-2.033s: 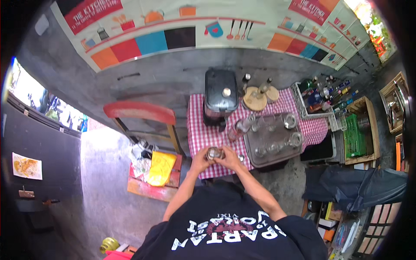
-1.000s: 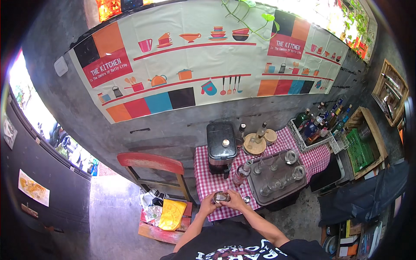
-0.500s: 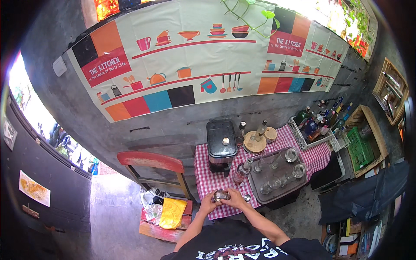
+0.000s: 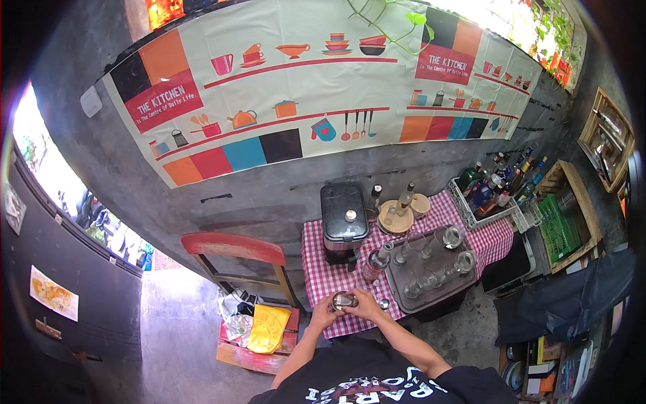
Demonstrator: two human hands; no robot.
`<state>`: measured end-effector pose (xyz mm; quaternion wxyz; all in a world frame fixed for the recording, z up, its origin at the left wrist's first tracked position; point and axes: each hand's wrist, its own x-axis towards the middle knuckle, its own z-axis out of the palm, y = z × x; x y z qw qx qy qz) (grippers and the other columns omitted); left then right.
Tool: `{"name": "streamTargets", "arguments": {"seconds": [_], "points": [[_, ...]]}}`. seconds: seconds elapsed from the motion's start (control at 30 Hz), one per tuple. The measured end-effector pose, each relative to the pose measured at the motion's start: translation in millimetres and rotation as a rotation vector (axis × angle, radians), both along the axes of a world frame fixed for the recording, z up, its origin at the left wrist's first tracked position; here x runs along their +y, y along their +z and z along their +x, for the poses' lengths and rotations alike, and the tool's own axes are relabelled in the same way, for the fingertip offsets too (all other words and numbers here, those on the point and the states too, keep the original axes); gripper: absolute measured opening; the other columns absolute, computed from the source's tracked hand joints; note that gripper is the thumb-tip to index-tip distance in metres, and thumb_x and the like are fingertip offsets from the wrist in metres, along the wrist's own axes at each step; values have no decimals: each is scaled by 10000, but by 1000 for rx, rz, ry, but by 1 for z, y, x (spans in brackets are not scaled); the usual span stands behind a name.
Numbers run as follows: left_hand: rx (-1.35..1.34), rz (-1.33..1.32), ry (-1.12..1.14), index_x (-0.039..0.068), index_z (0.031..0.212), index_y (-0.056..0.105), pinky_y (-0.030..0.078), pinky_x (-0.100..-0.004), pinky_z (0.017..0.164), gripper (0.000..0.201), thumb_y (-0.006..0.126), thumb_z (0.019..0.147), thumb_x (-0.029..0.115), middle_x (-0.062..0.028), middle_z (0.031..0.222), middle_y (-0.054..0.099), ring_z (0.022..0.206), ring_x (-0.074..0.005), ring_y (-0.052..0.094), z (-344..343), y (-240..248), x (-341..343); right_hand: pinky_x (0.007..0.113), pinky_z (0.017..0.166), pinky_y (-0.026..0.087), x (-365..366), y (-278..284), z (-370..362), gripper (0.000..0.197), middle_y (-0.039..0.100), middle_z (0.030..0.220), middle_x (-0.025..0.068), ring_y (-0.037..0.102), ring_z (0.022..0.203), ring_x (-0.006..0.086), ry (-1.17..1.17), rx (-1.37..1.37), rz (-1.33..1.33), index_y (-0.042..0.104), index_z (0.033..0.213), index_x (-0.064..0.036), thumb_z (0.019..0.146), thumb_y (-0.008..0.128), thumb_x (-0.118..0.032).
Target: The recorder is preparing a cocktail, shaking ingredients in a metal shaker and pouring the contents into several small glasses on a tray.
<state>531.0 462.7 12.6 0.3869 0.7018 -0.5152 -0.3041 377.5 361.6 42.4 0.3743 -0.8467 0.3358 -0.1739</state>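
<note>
Between my left hand point(image 4: 323, 314) and my right hand point(image 4: 367, 306) is a small round shiny vessel point(image 4: 343, 301), seen from above. Fingers of both hands curl round its sides, at the near edge of the table. Whether it is glass or metal I cannot tell, and my hands hide its lower part. To the right of my right hand lies a small round silvery piece point(image 4: 384, 304). A clear glass bottle with a label point(image 4: 375, 265) stands just beyond my hands, close to the tray's left edge.
Stemmed glasses and a pitcher stand on a grey tray point(image 4: 404, 311). Behind are a black air fryer point(image 4: 344, 212), bottles and a round wooden board point(image 4: 393, 219). A white crate point(image 4: 464, 210) of bottles is back right. A red chair point(image 4: 235, 248) holding bags stands left.
Both hands stay in place around the vessel, which has tilted or shifted very slightly. The things on the table have not moved.
</note>
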Motion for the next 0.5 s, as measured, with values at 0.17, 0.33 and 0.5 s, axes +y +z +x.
{"name": "streamTargets", "arguments": {"seconds": [0.17,0.33,0.5], "points": [[18,98,-25,37,1299,441,421,-380,951,815,798,601,256,-197,1233,523,1141,-323,509,1,4,-1,365,749,502,0,2,1,498,602,931,160,614,867,302,-7,24,1,566,1021,-29,636,786,-255],[29,84,-15,38,1293,451,445,-365,922,811,807,590,228,-192,1225,528,1116,-308,528,0,3,-1,367,755,499,0,2,1,500,602,930,157,612,871,300,4,3,20,567,1020,-34,629,789,-252],[20,38,-9,67,1287,465,459,-357,884,788,807,596,229,-176,1185,552,1074,-300,551,2,-12,-1,371,768,497,-1,3,1,502,602,933,156,610,881,303,-2,6,31,569,1022,-33,628,789,-253]]}}
